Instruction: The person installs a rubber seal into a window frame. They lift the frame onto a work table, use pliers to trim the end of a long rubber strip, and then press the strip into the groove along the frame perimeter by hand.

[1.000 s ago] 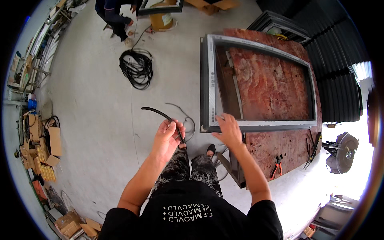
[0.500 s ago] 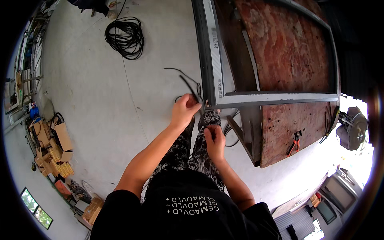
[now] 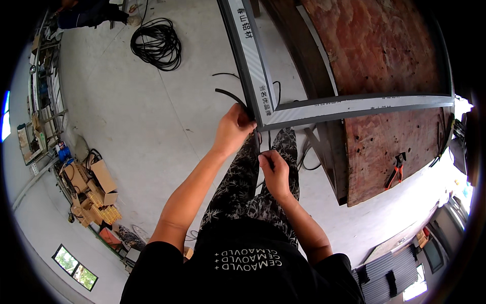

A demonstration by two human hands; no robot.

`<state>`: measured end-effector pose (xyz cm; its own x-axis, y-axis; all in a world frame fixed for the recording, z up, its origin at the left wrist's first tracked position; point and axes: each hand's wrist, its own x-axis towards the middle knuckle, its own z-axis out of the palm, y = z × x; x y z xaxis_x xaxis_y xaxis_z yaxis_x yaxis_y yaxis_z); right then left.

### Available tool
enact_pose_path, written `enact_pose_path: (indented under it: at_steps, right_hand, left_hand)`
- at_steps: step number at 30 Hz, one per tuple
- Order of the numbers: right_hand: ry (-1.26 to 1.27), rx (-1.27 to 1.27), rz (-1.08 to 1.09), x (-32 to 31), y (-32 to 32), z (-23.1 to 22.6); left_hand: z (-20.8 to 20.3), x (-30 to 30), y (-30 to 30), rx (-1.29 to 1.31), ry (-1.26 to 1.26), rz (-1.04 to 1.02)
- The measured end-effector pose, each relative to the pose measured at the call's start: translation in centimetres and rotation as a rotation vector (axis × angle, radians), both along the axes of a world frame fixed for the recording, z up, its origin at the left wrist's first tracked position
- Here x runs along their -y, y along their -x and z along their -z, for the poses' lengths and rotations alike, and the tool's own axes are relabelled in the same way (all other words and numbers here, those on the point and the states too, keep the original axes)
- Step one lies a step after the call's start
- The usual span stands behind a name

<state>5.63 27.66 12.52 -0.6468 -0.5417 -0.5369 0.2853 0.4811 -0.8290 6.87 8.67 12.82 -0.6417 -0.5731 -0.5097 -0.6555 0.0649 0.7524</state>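
Observation:
A bendy black rubber strip [image 3: 230, 95] runs through both of my hands, its free end curving out to the upper left. My left hand [image 3: 234, 129] pinches it right beside the near-left corner of a dark window frame [image 3: 253, 66] that carries white protective film. My right hand [image 3: 276, 176] is closed on the strip lower down, nearer my body, in front of my patterned trousers. The fingertips of both hands are partly hidden. Between the hands the strip hangs along the frame's corner. The frame rests on a worn reddish-brown board [image 3: 374, 144], its corner overhanging the edge.
Pincers with orange handles [image 3: 396, 171] lie on the board. A coil of black strip [image 3: 157, 43] is on the floor [image 3: 126, 116], with loops near my legs. Opened cardboard boxes [image 3: 104, 176] stand at the left wall. Part of another person [image 3: 91, 14] shows at the far left.
My view has shifted, so the frame's corner appears larger and further left. My left hand sits closer against the corner, and the strip's free end now bends more to the left. Both hands keep their grip.

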Motion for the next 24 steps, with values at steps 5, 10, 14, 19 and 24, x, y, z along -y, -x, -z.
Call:
enact_pose_path:
  at_steps: [5, 10, 14, 19, 24]
  right_hand:
    - [0.037, 0.124, 0.007, 0.2, 0.2, -0.2]
    - [0.040, 0.217, -0.003, 0.2, -0.2, 0.2]
    - [0.052, 0.211, 0.018, 0.1, -0.5, 1.0]
    - [0.019, 0.214, 0.009, -0.1, -0.2, 0.8]
    - [0.014, 0.203, 0.017, -0.3, -0.2, 1.6]
  left_hand:
    - [0.0, 0.3, -0.1, 0.026, -0.108, 0.022]
    - [0.3, 0.5, -0.2, 0.049, -0.487, -0.088]
    - [1.2, 0.8, -0.6, 0.078, -0.509, -0.050]
    - [1.7, 0.6, -1.5, 0.033, -0.686, -0.048]
    - [2.8, 2.9, -1.4, -0.027, -0.706, -0.031]
